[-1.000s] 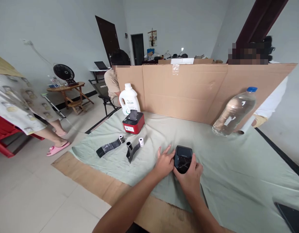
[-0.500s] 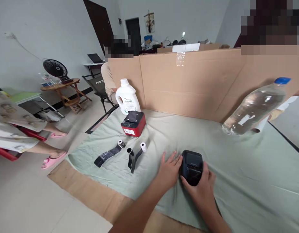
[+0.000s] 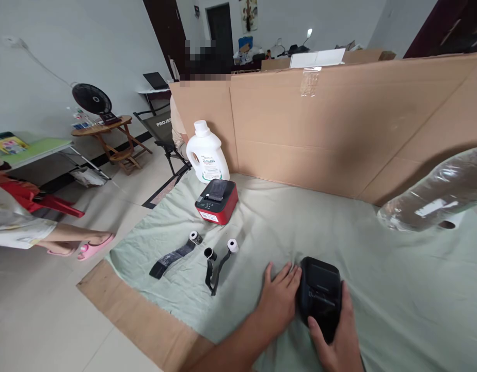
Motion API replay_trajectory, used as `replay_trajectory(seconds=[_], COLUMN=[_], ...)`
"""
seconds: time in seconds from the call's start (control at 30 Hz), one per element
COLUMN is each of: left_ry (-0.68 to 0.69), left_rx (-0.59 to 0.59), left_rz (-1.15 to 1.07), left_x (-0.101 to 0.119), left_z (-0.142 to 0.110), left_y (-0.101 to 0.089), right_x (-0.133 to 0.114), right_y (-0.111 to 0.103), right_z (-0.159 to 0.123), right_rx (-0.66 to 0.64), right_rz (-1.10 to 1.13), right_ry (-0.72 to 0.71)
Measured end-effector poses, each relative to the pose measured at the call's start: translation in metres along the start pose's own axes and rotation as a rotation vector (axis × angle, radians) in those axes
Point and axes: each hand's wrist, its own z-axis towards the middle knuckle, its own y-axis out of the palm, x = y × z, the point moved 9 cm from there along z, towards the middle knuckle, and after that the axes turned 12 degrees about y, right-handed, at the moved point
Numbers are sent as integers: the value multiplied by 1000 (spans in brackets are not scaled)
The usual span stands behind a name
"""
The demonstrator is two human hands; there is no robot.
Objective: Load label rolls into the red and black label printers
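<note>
A small black printer (image 3: 319,295) lies on the pale green cloth (image 3: 285,227) near the table's front edge. My right hand (image 3: 337,343) grips its near and right side, thumb on its front. My left hand (image 3: 279,297) rests flat on the cloth just left of the printer, fingers stretched out and touching its side. Several small paper rolls with dark unrolled strips lie further left: one roll (image 3: 194,238), a second roll (image 3: 209,253) and a third roll (image 3: 233,245).
A red and black printer (image 3: 217,201) and a white detergent jug (image 3: 206,153) stand at the back left. A cardboard wall (image 3: 339,124) closes the far side. A clear plastic bottle (image 3: 435,199) leans at the right. A person sits behind the cardboard; another person's legs are at the left.
The view has tilted down and shifted; both hands and the black printer sit lower and further right in frame. My left hand has flattened beside the printer.
</note>
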Motion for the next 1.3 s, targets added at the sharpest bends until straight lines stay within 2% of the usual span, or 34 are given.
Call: replay_trajectory(seconds=[0.2,0.27,0.6,0.8,0.97,1.1,1.3], left_ry=[-2,7,86,73,18,-9,-21], left_rx=[38,43,38,11,31,46,22], left_rz=[25,32,75,125,195,205,181], left_x=[8,10,7,8,3,0,1], left_z=[2,3,8,11,12,12,13], left_y=[0,-3,-2,-4,10,17,10], right_x=[27,32,24,22,16,15,10], right_y=[-6,-5,-6,-6,-3,-3,-6], right_z=[10,13,18,18,23,25,23], right_rx=[-49,-51,-17,33,88,101,99], right_rz=[332,375,313,246,177,171,192], right_ry=[139,177,220,193,107,92,81])
